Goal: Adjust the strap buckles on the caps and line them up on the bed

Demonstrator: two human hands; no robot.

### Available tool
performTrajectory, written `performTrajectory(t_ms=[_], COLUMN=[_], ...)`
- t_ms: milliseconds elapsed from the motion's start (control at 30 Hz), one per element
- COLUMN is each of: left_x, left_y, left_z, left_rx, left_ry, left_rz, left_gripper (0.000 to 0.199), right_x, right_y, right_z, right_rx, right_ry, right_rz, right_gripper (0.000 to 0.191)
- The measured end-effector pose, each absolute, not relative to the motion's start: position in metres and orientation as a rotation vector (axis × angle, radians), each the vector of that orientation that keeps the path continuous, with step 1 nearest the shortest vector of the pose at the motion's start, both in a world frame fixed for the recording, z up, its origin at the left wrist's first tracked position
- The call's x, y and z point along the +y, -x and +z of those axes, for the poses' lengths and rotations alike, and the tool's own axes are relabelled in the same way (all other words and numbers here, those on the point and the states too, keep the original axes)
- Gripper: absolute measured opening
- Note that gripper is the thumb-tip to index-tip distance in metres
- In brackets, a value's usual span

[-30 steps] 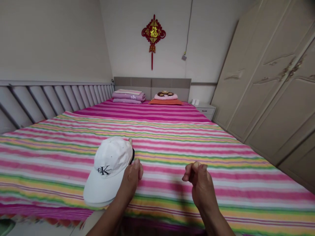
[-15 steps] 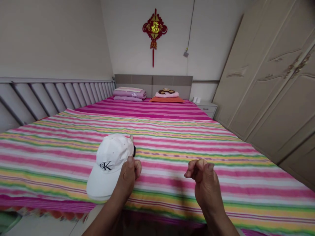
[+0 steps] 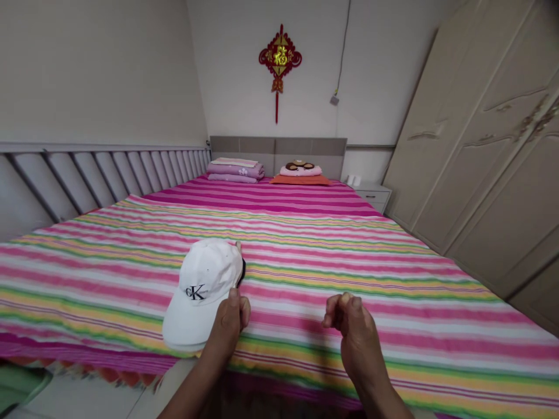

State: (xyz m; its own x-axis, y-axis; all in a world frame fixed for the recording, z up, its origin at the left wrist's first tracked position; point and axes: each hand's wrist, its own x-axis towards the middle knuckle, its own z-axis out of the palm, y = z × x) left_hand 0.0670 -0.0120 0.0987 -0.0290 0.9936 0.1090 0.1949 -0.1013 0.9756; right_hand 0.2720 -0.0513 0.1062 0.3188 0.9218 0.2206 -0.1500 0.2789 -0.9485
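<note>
A white cap (image 3: 203, 294) with black "CK" lettering lies on the striped bedspread (image 3: 288, 267), brim toward the near left. My left hand (image 3: 229, 320) is closed, its fingers curled, and overlaps the cap's right edge in view; whether it touches the cap I cannot tell. Further right, my right hand (image 3: 353, 331) hovers over the bedspread with its fingers curled inward and the thumb near them. Nothing shows between the fingers of the right hand.
Folded purple bedding (image 3: 236, 170) and a pink pillow on an orange one (image 3: 301, 179) lie by the headboard (image 3: 310, 149). A metal railing (image 3: 117, 174) runs along the left. At right stand a nightstand (image 3: 373, 195) and a wardrobe (image 3: 471, 145).
The view has shifted slightly, so the cap and the room appear further right. My right hand has moved a little left and down, closer to my left hand.
</note>
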Motion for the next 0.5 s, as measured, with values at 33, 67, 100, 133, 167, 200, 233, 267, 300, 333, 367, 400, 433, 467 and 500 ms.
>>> performTrajectory(t_ms=[33,67,100,133,167,200,233,267,300,333,367,400,433,467,500], left_x=[-0.014,-0.015,-0.016,-0.018,-0.020,-0.022,-0.025,-0.028,-0.032,-0.036,-0.039,-0.043,-0.045,-0.047,-0.048], left_y=[-0.066,-0.065,-0.063,-0.060,-0.057,-0.053,-0.049,-0.044,-0.038,-0.033,-0.029,-0.024,-0.021,-0.017,-0.015], left_z=[0.095,0.091,0.084,0.076,0.067,0.058,0.049,0.041,0.035,0.030,0.027,0.025,0.024,0.024,0.024], left_rx=[1.355,1.379,1.402,1.424,1.434,1.422,1.391,1.348,1.309,1.283,1.278,1.286,1.302,1.317,1.326], left_ry=[-1.425,-1.429,-1.415,-1.367,-1.298,-1.219,-1.135,-1.052,-0.966,-0.875,-0.780,-0.682,-0.587,-0.503,-0.433], left_rz=[1.204,1.178,1.143,1.106,1.074,1.057,1.060,1.087,1.125,1.163,1.198,1.224,1.247,1.265,1.278], left_gripper=[0.064,0.063,0.061,0.059,0.057,0.054,0.050,0.046,0.042,0.038,0.033,0.030,0.028,0.026,0.025], right_x=[-0.051,-0.052,-0.052,-0.053,-0.054,-0.056,-0.058,-0.061,-0.064,-0.066,-0.069,-0.071,-0.073,-0.074,-0.075], right_y=[-0.270,-0.267,-0.263,-0.260,-0.256,-0.252,-0.249,-0.247,-0.245,-0.243,-0.242,-0.242,-0.241,-0.241,-0.240], right_z=[0.103,0.098,0.091,0.082,0.072,0.060,0.048,0.035,0.022,0.011,0.001,-0.008,-0.015,-0.020,-0.024], right_rx=[-0.984,-1.003,-1.020,-1.034,-1.041,-1.055,-1.062,-1.069,-1.073,-1.078,-1.077,-1.065,-1.047,-1.023,-0.996], right_ry=[1.038,1.061,1.084,1.109,1.136,1.173,1.212,1.241,1.256,1.263,1.270,1.275,1.285,1.297,1.308], right_rz=[0.919,0.957,1.001,1.044,1.080,1.106,1.117,1.131,1.136,1.129,1.122,1.114,1.112,1.116,1.126], right_gripper=[0.041,0.037,0.030,0.022,0.016,0.016,0.022,0.027,0.030,0.031,0.030,0.029,0.028,0.027,0.026])
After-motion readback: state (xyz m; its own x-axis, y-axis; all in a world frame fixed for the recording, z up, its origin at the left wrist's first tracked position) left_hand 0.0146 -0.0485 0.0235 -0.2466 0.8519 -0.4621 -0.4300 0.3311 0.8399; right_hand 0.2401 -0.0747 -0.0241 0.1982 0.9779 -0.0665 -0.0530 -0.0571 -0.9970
